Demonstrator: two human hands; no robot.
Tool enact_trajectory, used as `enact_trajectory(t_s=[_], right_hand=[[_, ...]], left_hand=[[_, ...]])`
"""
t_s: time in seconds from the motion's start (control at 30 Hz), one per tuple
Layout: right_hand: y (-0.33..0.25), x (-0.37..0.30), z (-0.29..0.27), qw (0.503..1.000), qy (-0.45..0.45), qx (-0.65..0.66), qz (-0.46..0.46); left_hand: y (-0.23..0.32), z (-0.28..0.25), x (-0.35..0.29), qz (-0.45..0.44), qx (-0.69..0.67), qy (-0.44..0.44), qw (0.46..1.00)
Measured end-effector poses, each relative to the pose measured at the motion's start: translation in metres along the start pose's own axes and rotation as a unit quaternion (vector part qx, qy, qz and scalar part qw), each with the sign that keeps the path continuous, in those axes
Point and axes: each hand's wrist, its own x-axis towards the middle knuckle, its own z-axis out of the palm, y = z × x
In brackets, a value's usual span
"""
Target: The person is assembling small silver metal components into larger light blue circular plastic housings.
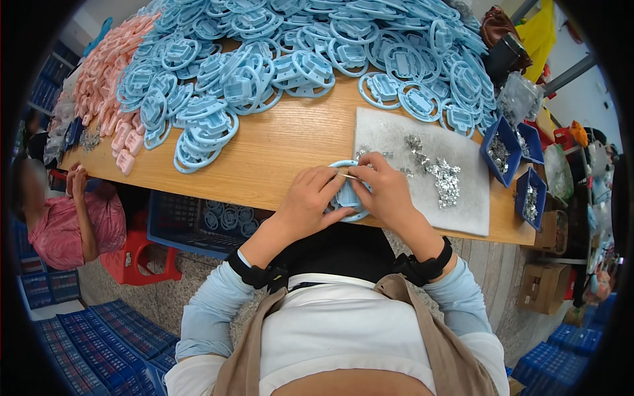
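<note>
At the near table edge, a light-blue oval plastic part (pixel 347 197) with a ring-shaped rim lies under both my hands. My left hand (pixel 305 199) is closed on its left side, fingers on top and thumb low on the rim. The fingers of my right hand (pixel 385 191) are bent in a pinch at the part's upper right. A thin, light-coloured sliver (pixel 349 176) shows between the fingertips of both hands; what it is, I cannot make out. Just right of the hands lies a whitish foam mat (pixel 462 191) with loose small shiny metal pieces (pixel 444 181).
A big heap of similar blue parts (pixel 264 72) covers the table's far side, with pink plastic pieces (pixel 105 72) at left. Blue bins (pixel 500 153) of metal bits stand at right. A blue crate (pixel 178 221) sits below the edge. Another person (pixel 76 214) sits at left.
</note>
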Motion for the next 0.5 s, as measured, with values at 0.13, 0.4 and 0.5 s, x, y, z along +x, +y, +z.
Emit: enact_trajectory(t_s=[0.13,0.4,0.5], right_hand=[[0.002,0.004,-0.001,0.999,-0.006,0.004,-0.032],[0.014,0.009,-0.003,0.995,-0.011,0.072,-0.066],[0.019,0.018,-0.017,0.981,-0.042,0.189,0.003]], left_hand=[[-0.004,0.005,-0.004,-0.024,-0.025,0.027,0.999],[-0.002,0.005,0.005,-0.087,-0.060,-0.004,0.994],[-0.002,0.003,0.009,-0.074,-0.057,0.032,0.995]])
